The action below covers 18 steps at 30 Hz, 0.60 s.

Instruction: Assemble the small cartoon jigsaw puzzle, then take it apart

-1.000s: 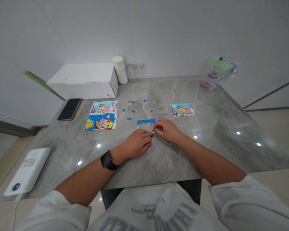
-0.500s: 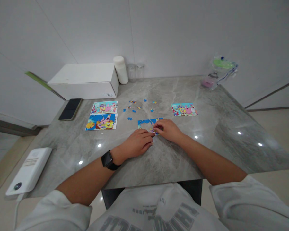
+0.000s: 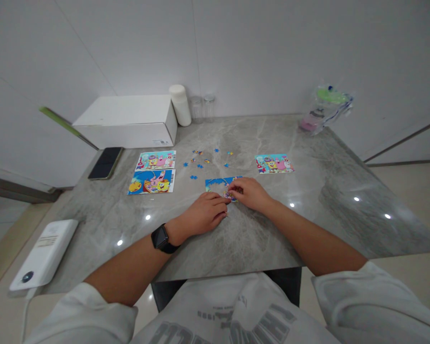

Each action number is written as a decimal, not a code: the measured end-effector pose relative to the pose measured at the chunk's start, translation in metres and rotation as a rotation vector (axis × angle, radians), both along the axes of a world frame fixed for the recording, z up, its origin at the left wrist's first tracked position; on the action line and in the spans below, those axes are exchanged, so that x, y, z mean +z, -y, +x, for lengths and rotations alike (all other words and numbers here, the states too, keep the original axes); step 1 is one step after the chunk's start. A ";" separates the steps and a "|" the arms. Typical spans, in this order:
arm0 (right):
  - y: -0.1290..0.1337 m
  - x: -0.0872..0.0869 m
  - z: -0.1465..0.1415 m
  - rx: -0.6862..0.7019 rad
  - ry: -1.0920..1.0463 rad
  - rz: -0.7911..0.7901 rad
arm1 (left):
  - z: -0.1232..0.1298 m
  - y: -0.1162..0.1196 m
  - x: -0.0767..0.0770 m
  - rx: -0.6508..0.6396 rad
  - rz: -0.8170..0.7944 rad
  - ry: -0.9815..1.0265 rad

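Note:
A small, partly assembled cartoon jigsaw [image 3: 218,184] lies at the middle of the grey marble table [image 3: 318,205]. My right hand [image 3: 249,193] rests on its right edge, fingertips pinching a small puzzle piece [image 3: 231,195] against it. My left hand [image 3: 204,213], with a black watch on the wrist, lies curled just below the jigsaw, fingertips touching its lower edge. Several loose blue pieces [image 3: 199,159] are scattered just beyond the jigsaw.
Two cartoon picture cards [image 3: 153,172] lie at the left, a third card [image 3: 274,163] at the right. A phone [image 3: 105,162], white box [image 3: 127,121], white cylinder [image 3: 179,104] and two jars [image 3: 202,107] stand behind. A plastic bag [image 3: 324,107] sits far right, a white device [image 3: 43,254] near left.
Both hands stay at the jigsaw with only slight finger movement. The view has shifted a little.

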State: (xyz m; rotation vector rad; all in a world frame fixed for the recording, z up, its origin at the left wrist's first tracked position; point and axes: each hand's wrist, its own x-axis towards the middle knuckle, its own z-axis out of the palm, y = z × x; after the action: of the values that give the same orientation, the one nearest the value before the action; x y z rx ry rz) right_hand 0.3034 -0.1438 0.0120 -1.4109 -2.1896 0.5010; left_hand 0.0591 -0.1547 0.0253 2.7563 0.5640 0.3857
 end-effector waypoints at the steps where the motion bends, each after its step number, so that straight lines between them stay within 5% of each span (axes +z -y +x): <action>1: 0.000 0.000 0.000 0.006 0.011 0.003 | 0.000 0.000 0.000 0.000 -0.002 -0.002; 18: -0.002 0.000 -0.001 0.023 0.001 -0.013 | -0.001 -0.001 -0.001 0.005 -0.005 -0.003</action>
State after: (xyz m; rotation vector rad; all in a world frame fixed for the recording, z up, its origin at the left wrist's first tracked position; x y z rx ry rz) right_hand 0.3023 -0.1420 0.0118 -1.3946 -2.2090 0.5232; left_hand 0.0580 -0.1542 0.0238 2.7522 0.5722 0.3805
